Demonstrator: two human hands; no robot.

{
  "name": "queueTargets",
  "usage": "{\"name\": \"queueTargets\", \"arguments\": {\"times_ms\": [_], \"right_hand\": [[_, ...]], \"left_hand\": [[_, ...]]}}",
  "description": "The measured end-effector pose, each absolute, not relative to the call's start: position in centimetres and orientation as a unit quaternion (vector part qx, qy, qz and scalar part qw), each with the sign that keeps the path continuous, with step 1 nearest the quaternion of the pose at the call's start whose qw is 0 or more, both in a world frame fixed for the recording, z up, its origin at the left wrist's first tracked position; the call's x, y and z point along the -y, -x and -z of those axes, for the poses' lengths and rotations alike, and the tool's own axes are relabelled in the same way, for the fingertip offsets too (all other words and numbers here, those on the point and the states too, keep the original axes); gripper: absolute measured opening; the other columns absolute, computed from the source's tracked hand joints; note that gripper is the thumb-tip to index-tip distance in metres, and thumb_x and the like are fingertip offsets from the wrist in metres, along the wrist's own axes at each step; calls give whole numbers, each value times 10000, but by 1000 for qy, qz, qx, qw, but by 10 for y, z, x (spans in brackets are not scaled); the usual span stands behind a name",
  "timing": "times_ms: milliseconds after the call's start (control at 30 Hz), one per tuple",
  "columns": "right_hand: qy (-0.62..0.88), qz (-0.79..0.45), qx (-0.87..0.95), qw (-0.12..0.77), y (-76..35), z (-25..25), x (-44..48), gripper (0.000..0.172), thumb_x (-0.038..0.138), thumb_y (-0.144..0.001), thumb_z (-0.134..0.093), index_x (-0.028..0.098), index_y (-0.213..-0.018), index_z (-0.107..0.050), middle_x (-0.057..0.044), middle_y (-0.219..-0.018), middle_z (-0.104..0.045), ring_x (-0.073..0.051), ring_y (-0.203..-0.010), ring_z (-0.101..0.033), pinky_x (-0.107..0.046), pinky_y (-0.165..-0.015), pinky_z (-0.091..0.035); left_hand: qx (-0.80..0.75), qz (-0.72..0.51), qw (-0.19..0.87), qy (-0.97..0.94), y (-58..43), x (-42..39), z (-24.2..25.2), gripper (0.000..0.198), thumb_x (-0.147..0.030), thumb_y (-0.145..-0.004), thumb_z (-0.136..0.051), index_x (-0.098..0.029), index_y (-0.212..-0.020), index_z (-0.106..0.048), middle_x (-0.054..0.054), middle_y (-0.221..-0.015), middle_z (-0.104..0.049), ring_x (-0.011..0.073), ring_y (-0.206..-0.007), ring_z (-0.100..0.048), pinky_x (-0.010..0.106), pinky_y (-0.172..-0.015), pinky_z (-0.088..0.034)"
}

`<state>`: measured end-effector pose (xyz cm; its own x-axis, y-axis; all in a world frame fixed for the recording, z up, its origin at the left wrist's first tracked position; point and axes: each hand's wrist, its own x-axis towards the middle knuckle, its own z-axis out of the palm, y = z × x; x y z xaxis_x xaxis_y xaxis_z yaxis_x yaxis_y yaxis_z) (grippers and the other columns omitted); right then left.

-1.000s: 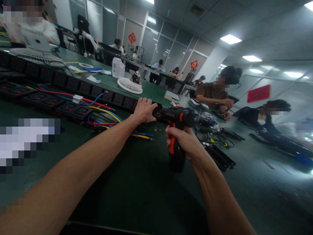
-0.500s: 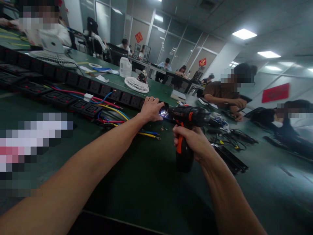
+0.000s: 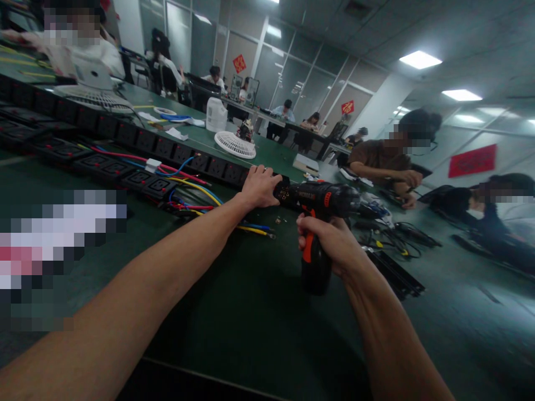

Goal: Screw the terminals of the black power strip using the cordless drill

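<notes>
My right hand (image 3: 330, 245) is wrapped round the orange-and-black grip of a cordless drill (image 3: 320, 201), held level with its nose pointing left. My left hand (image 3: 259, 187) rests with curled fingers on the end of a long black power strip (image 3: 167, 149), right at the drill's nose; what the fingers hold, if anything, is hidden. Red, blue and yellow wires (image 3: 196, 195) trail from the strips just left of that hand. A few small screws (image 3: 281, 220) lie on the green table (image 3: 234, 312) below the drill.
More black power strips (image 3: 83, 161) lie to the left. A white fan guard (image 3: 234, 145) and a white jug (image 3: 216, 114) stand behind. Black rails (image 3: 395, 273) and cables (image 3: 401, 234) lie to the right. Other people sit working at the far side and right.
The drill's front light, lit half a second ago, is now off. The view has shifted slightly; both hands stay at the strip's end.
</notes>
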<state>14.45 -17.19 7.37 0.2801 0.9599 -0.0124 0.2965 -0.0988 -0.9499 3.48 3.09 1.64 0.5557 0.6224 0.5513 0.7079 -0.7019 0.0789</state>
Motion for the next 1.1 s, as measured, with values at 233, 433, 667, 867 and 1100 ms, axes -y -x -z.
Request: {"name": "queueTargets", "arguments": {"times_ms": [233, 433, 667, 867, 1100], "right_hand": [[645, -361, 485, 466, -147, -70, 170, 135, 271, -719, -731, 206, -797, -642, 24, -623, -599, -135, -470, -571, -264, -421, -471], [643, -367, 478, 473, -146, -70, 171, 147, 272, -726, -738, 201, -817, -647, 22, -621, -609, -134, -468, -566, -263, -416, -472], [649, -362, 480, 467, -144, -72, 171, 138, 263, -718, -733, 205, -772, -620, 25, -576, -589, -133, -463, -560, -256, -417, -463], [646, -359, 481, 471, -143, -72, 171, 145, 262, -725, -728, 199, -812, -630, 24, -592, -603, -135, -469, -568, -260, -433, -460], [648, -355, 490, 462, -146, -70, 171, 138, 261, -743, -714, 204, -836, -631, 16, -602, -619, -137, -471, -571, -264, -442, -460]], "left_hand": [[374, 286, 76, 879, -35, -31, -15, 668, -550, -719, -815, -240, -1291, -662, 141, -1264, -631, 392, -1214, -500, 512, -1027, -331], [378, 280, 59, 880, -36, -33, -15, 673, -558, -716, -816, -271, -1302, -654, 121, -1285, -622, 392, -1227, -487, 521, -1050, -316], [375, 286, 73, 879, -36, -34, -14, 663, -561, -724, -812, -252, -1294, -667, 129, -1260, -634, 387, -1214, -500, 515, -1052, -330], [372, 291, 49, 880, -35, -33, -15, 649, -545, -722, -814, -282, -1296, -663, 113, -1282, -628, 389, -1236, -481, 520, -1066, -311], [376, 278, 67, 881, -34, -29, -18, 641, -550, -730, -798, -286, -1296, -656, 116, -1272, -629, 385, -1224, -488, 509, -1059, -318]]}}
